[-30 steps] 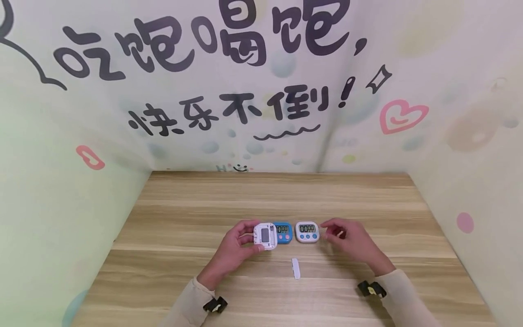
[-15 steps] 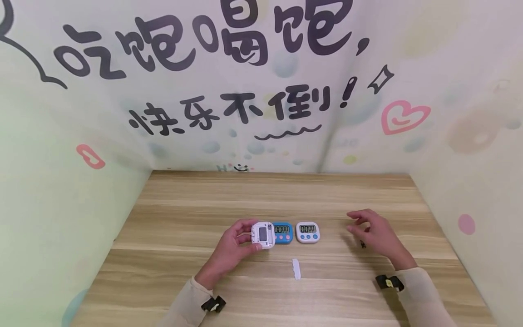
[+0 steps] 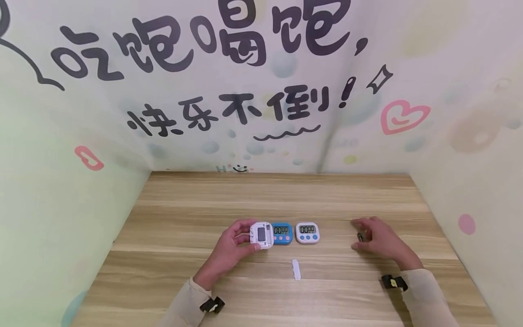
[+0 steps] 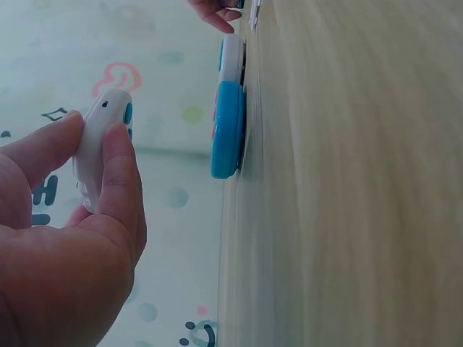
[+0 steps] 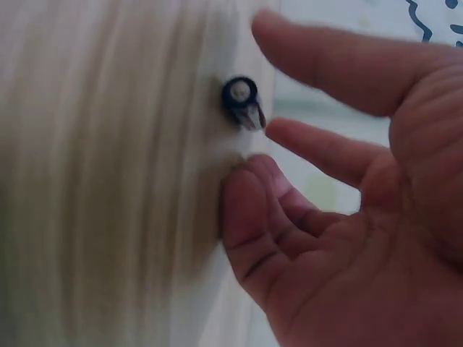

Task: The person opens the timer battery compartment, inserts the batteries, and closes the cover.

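My left hand (image 3: 229, 252) grips a white kitchen timer (image 3: 262, 235) by its left edge, its back with the uncovered battery slot turned up. In the left wrist view, thumb and fingers pinch that white timer (image 4: 94, 148) above the table. My right hand (image 3: 377, 238) is low over the table at the right, thumb and fingers apart around what looks like small batteries (image 3: 359, 237). The right wrist view shows a round, dark-rimmed battery end (image 5: 240, 91) beside the fingertips, with none of the fingers closed on it.
A blue timer (image 3: 283, 233) and a second white timer (image 3: 307, 232) lie side by side, screens up, on the wooden table (image 3: 204, 290). A slim white battery cover (image 3: 296, 270) lies in front of them. Printed walls (image 3: 286, 154) enclose the table.
My right hand has moved right, away from the second white timer, and come down around the batteries. My left hand has shifted slightly left, still gripping the white timer.
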